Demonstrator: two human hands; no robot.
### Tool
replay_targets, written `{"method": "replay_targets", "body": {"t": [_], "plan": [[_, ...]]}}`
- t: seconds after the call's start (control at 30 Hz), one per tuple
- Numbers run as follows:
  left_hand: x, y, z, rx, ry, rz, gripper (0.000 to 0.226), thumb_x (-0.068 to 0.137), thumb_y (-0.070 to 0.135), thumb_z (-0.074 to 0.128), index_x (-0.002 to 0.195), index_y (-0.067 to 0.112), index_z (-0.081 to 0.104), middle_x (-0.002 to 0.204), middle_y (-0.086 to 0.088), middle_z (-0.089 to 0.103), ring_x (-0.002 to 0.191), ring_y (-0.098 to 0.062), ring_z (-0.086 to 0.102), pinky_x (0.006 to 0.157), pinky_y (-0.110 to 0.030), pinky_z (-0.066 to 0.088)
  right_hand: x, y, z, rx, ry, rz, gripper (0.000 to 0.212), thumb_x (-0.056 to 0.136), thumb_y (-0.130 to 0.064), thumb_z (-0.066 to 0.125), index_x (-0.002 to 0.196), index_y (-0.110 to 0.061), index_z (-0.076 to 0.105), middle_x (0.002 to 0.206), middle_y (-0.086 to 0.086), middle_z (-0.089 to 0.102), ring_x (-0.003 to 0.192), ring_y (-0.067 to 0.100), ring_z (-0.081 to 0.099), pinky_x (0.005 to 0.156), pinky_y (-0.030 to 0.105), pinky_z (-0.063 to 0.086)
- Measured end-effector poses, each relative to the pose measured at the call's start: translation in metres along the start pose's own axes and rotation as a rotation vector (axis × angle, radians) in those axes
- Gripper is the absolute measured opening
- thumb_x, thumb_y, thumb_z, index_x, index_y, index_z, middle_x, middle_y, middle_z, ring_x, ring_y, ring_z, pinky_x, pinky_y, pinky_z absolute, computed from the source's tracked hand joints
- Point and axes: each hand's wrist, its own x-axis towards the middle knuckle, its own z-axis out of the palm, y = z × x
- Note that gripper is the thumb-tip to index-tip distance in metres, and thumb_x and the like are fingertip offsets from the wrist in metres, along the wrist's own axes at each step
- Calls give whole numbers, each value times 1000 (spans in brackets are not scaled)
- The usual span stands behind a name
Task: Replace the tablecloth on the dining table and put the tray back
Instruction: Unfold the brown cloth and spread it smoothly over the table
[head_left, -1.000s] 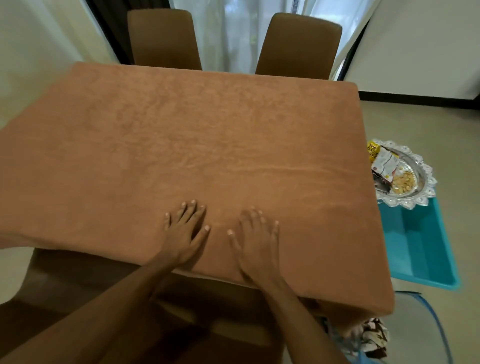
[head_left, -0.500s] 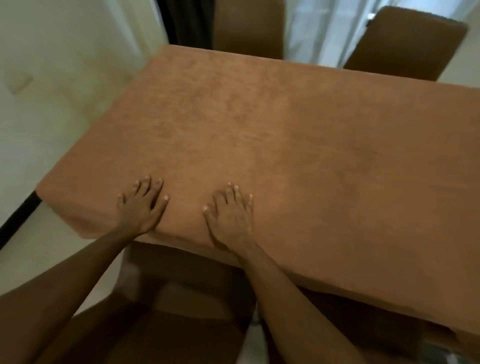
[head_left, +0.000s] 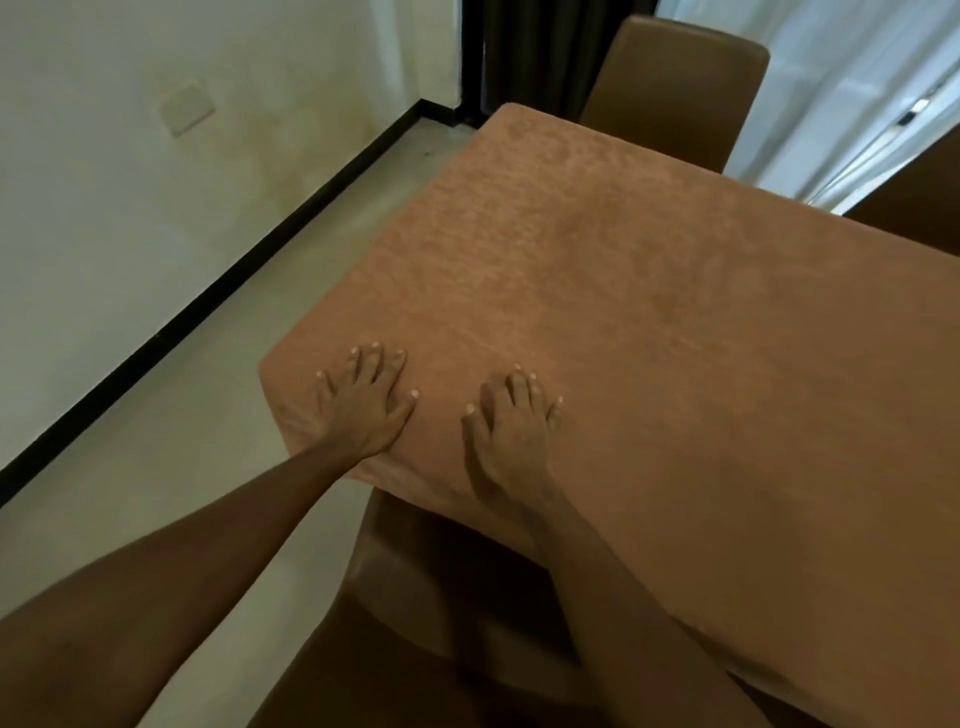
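Observation:
A brown tablecloth (head_left: 649, 312) covers the whole dining table and hangs over its near edge and left end. My left hand (head_left: 366, 402) lies flat on the cloth at the near left corner, fingers spread. My right hand (head_left: 511, 426) rests flat on the cloth beside it, a little to the right, fingers apart. Neither hand holds anything. The tray is out of view.
A brown chair (head_left: 441, 597) is tucked under the near edge below my arms. Another brown chair (head_left: 675, 88) stands at the far side, before a dark curtain (head_left: 519, 57) and white sheer curtains (head_left: 841, 93). A cream wall with black skirting (head_left: 208, 275) runs along the left.
Both hands have slid left along the near edge of the cloth to the left corner. The view has swung left, so the tray and blue bin at the right have dropped out.

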Motion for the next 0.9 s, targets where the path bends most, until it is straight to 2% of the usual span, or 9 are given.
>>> {"method": "replay_targets", "body": {"t": [0.17,0.3,0.47,0.57,0.67,0.73,0.9], "plan": [[35,23,-13,53,16,128,67,98,67,27,157,39,17,168,0,5,154,-29,1,117,-68,1,50,19,-12,-82,32,55,56,101,-53,37,146,-20,44,163,9,26,152,34,15,120,65,6],[83,62,-16,73,25,195,68,95,69,28,156,41,20,168,3,5,155,-27,-1,117,-68,0,107,49,-31,-204,45,20,58,101,-52,39,148,-19,40,165,13,22,152,37,13,119,68,6],[160,117,-17,166,50,307,69,93,72,29,156,43,19,169,4,4,155,-27,-2,116,-69,-2,194,97,-54,-108,117,107,60,102,-58,27,153,-27,34,168,11,14,154,37,8,117,71,2],[210,141,-13,198,27,279,73,91,77,21,156,46,11,169,5,-2,154,-28,-4,115,-70,-2,225,123,-57,-120,81,154,69,96,-72,17,156,-37,25,170,7,6,156,34,-1,117,69,-5],[245,155,-2,151,-13,193,77,87,83,11,155,49,0,168,9,-10,154,-27,-11,112,-73,-6,245,137,-53,-164,64,176,80,90,-81,12,159,-40,16,170,5,2,156,30,-8,118,64,-11],[255,159,0,130,11,170,77,86,84,8,154,51,-3,167,10,-12,154,-25,-14,111,-74,-9,256,137,-54,-161,59,175,82,89,-82,13,159,-40,17,170,4,2,156,28,-10,118,63,-13],[276,167,-5,135,15,177,77,84,86,7,153,53,-4,166,12,-15,154,-24,-14,110,-76,-5,285,145,-66,-156,66,180,84,87,-84,14,159,-41,19,170,4,2,156,29,-9,118,64,-12]]}}
